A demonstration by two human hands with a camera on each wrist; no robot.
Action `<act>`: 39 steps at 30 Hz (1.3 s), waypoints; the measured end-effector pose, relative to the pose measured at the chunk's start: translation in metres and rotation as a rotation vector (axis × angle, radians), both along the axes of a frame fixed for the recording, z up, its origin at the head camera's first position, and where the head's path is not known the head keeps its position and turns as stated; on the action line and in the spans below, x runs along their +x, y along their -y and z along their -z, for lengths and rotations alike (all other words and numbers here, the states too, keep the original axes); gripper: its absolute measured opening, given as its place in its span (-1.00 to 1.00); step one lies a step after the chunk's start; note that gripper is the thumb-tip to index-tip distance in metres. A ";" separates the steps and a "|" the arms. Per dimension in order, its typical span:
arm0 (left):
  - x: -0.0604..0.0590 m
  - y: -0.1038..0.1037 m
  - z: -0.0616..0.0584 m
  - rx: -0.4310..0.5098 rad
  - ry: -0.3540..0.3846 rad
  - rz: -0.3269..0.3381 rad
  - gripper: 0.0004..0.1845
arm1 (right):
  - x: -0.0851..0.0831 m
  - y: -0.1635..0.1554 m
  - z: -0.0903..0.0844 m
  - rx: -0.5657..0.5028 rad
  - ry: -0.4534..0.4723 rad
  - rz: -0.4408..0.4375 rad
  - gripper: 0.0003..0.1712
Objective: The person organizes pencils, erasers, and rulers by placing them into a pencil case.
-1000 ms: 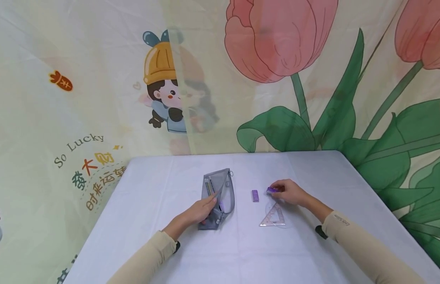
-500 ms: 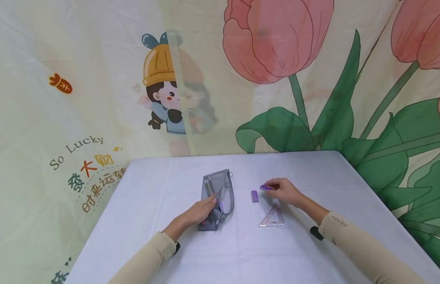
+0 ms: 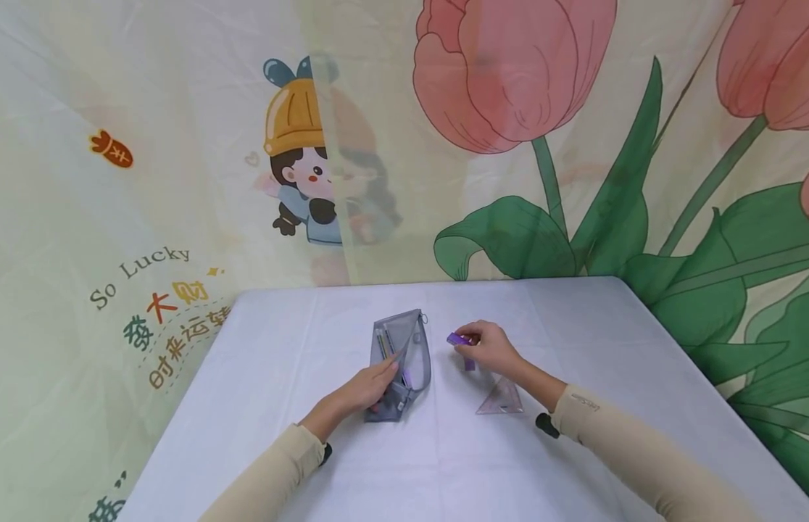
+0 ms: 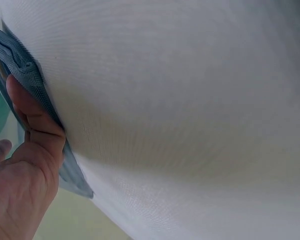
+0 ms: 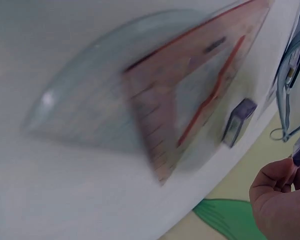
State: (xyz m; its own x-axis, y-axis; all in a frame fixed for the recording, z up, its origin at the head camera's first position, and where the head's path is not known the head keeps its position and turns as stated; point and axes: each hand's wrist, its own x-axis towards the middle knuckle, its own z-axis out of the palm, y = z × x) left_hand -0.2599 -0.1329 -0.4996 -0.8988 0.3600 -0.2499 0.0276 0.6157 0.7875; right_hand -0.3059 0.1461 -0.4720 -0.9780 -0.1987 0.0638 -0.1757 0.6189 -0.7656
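My left hand (image 3: pixel 364 390) grips the side of a grey mesh pencil case (image 3: pixel 396 328), whose zipped mouth gapes toward the right. Pens (image 3: pixel 383 344) show inside it. In the left wrist view, the fingers (image 4: pixel 37 122) lie against the mesh edge. Between thumb and fingers, my right hand (image 3: pixel 494 349) pinches a small purple block like an eraser (image 3: pixel 456 339), raised above the table just right of the case. A second purple eraser (image 5: pixel 239 122) lies on the cloth below that hand, partly covered by it in the head view.
A clear pinkish set square (image 3: pixel 499 401) lies on the white-covered table (image 3: pixel 300 326), near the right forearm. It overlaps a transparent protractor (image 5: pixel 90 95) in the right wrist view. Behind the table's far edge hangs a printed curtain (image 3: pixel 391 145) with tulips.
My right hand has moved left with the purple eraser, from above the set square to over the second eraser, nearer the case. The left hand and pencil case have stayed put.
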 end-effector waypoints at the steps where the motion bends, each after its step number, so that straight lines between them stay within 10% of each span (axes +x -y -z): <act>1: 0.000 0.000 0.000 0.002 -0.004 0.000 -0.40 | -0.001 0.006 0.000 -0.004 0.006 0.011 -0.68; 20: -0.001 0.005 0.002 0.042 0.025 0.006 -0.43 | -0.006 0.083 0.028 0.050 -0.105 -0.064 -0.73; 39: -0.003 0.005 0.000 0.045 0.052 0.009 -0.43 | -0.006 0.098 0.025 0.103 0.079 -0.027 -0.72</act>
